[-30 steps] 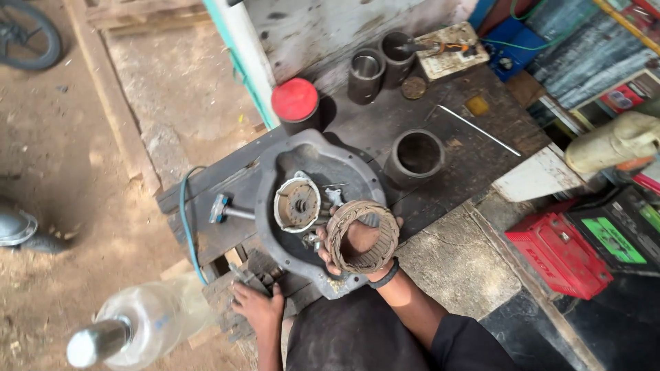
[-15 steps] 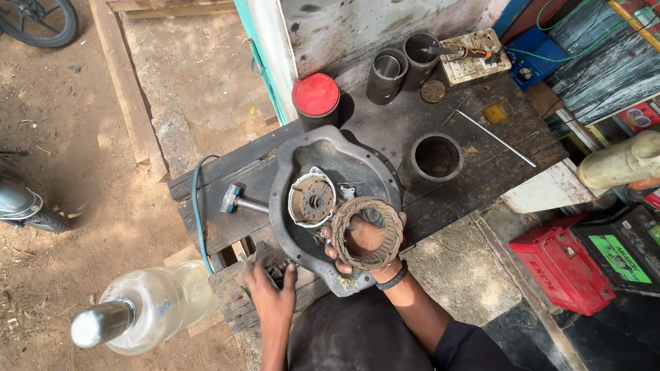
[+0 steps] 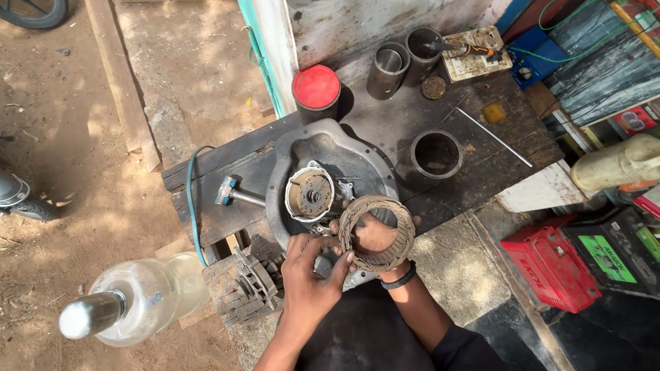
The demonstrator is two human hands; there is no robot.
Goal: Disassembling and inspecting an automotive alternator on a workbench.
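Note:
My right hand point(image 3: 377, 237) holds a stack of brown ring-shaped friction plates point(image 3: 392, 255), with its fingers passing through the middle of the rings. My left hand point(image 3: 308, 278) pinches the left rim of that stack with thumb and fingers. Both hands hover over the lower edge of a grey metal engine cover point(image 3: 297, 152) that lies flat on a dark wooden bench point(image 3: 227, 152). A round clutch hub point(image 3: 309, 194) sits inside the cover, just up and left of the rings.
A red-lidded can point(image 3: 315, 91), two steel sleeves point(image 3: 386, 69) and an open cylinder point(image 3: 436, 154) stand on the bench. A hammer point(image 3: 234, 193) lies left of the cover, a finned engine part point(image 3: 246, 285) below it, a clear bottle point(image 3: 134, 298) at lower left, a red battery point(image 3: 550, 262) right.
My left hand has risen from the bench's lower edge and taken hold of the ring stack's left rim. The right hand has kept the rings in about the same place.

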